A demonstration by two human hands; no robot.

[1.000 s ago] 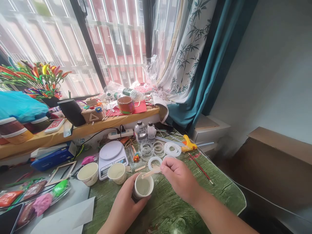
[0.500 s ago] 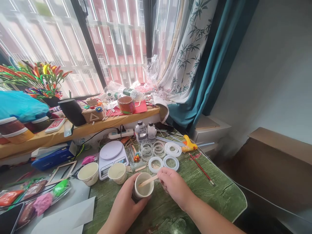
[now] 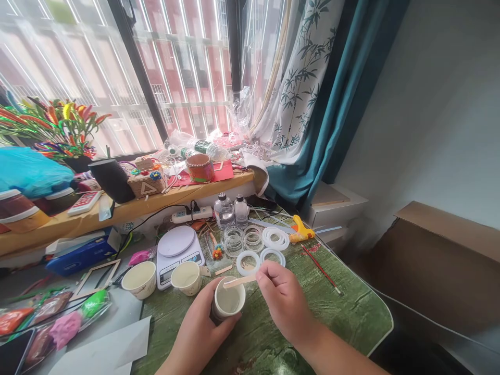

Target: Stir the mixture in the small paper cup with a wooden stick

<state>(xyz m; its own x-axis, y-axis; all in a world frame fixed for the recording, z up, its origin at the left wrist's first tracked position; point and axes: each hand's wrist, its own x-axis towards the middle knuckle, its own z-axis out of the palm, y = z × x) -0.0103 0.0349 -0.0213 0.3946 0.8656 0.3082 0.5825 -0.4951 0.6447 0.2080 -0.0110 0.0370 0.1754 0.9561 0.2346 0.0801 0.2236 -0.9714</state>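
My left hand (image 3: 207,320) is wrapped round a white paper cup (image 3: 229,311), tilted a little toward me, with a pale clear liquid inside. Between the thumb and fingers of my right hand (image 3: 283,299) is a flat wooden stick (image 3: 242,281). Its far end lies over the cup's back rim. Two more paper cups stand to the left: a larger one (image 3: 139,280) and a smaller one (image 3: 186,278). Beyond my right hand lie ring-shaped white silicone molds (image 3: 275,237) and clear rings (image 3: 233,241). A second wooden stick piece (image 3: 224,270) rests behind the held cup.
A white kitchen scale (image 3: 177,242) stands behind the cups, with two clear bottles (image 3: 224,211) farther back. A yellow glue gun (image 3: 301,229) and a red pencil-like stick (image 3: 321,268) lie at right. Bagged colored clay (image 3: 67,328) and white paper (image 3: 105,351) cover the left.
My right hand has lifted the stick from inside the cup up to its back rim, moving slightly right. My left hand keeps the cup in nearly the same place.
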